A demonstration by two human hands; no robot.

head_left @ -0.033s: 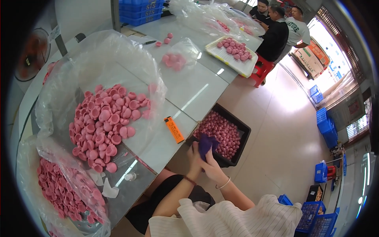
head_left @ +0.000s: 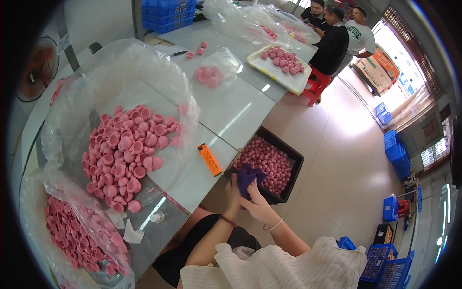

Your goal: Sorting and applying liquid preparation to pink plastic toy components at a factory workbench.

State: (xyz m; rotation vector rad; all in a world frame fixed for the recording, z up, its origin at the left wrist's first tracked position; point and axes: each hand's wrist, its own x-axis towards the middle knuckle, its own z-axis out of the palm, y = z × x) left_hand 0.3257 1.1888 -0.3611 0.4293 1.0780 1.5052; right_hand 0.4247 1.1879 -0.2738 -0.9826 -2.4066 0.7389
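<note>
- Left hand (head_left: 233, 195) and right hand (head_left: 258, 208) grip purple cloth (head_left: 249, 177) at the near edge of the black crate (head_left: 297, 168).
- Many pink balls (head_left: 275, 161) already lie inside it.
- Loose pink half-shells (head_left: 125, 143) sit unjoined left of it, on the surface (head_left: 231, 115).

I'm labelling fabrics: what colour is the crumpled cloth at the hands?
The crumpled cloth is dark purple; the head view shows it.
</note>
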